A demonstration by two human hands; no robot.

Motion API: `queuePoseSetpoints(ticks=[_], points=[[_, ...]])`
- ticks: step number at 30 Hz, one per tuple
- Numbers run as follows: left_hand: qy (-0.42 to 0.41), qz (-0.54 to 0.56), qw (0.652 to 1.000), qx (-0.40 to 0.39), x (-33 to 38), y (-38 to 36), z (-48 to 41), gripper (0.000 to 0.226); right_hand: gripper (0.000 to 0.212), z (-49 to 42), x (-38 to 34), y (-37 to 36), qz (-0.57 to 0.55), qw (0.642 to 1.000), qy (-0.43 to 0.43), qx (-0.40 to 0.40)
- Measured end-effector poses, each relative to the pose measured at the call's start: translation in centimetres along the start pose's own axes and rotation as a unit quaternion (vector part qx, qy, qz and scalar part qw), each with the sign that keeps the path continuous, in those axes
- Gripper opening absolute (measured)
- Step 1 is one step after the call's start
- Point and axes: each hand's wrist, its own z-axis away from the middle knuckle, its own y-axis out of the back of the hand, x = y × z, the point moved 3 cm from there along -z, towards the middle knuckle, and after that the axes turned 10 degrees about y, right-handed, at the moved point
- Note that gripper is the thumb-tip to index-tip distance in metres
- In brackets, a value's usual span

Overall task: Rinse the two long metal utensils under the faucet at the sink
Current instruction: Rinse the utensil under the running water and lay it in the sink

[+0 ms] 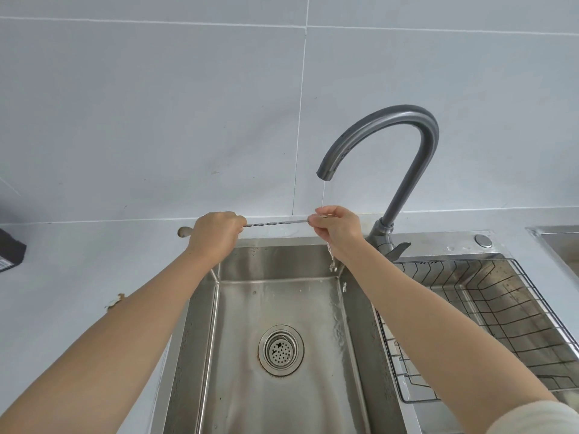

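Observation:
A long twisted metal utensil (275,222) stretches level between my two hands above the back edge of the sink (200,308). My left hand (216,233) grips its left part, and a rounded end (184,231) sticks out past that fist. My right hand (336,225) pinches the right end under the grey gooseneck faucet (407,136). A thin stream of water falls from the spout onto my right hand and drips into the basin. I cannot tell whether one or two utensils are held.
The basin has a round drain strainer (281,349) at its middle. A wire dish rack (488,314) fills the right basin. A dark object (11,250) lies on the white counter at the far left. The tiled wall rises behind.

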Motion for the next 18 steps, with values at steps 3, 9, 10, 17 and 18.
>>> queuePoseSetpoints(ticks=[3,9,10,17,18], points=[[0.005,0.026,0.999,0.037,0.4,0.3,-0.5,0.025,0.013,-0.4,-0.4,0.5,0.116,0.992,0.023,-0.047],[0.001,0.031,0.998,0.049,3.2,1.6,-1.6,0.027,0.012,-0.9,-1.9,1.3,0.380,0.913,0.083,-0.125],[-0.001,0.032,0.998,0.046,3.9,1.8,-1.7,0.028,0.015,-0.8,-2.2,1.3,0.413,0.896,0.090,-0.139],[-0.067,0.015,0.997,0.038,8.4,2.1,-2.3,0.023,0.018,-0.7,-2.6,0.9,0.487,0.847,0.110,-0.182],[-0.075,0.022,0.995,0.060,8.8,2.0,-2.5,0.028,0.019,-0.7,-2.6,0.9,0.488,0.847,0.110,-0.181]])
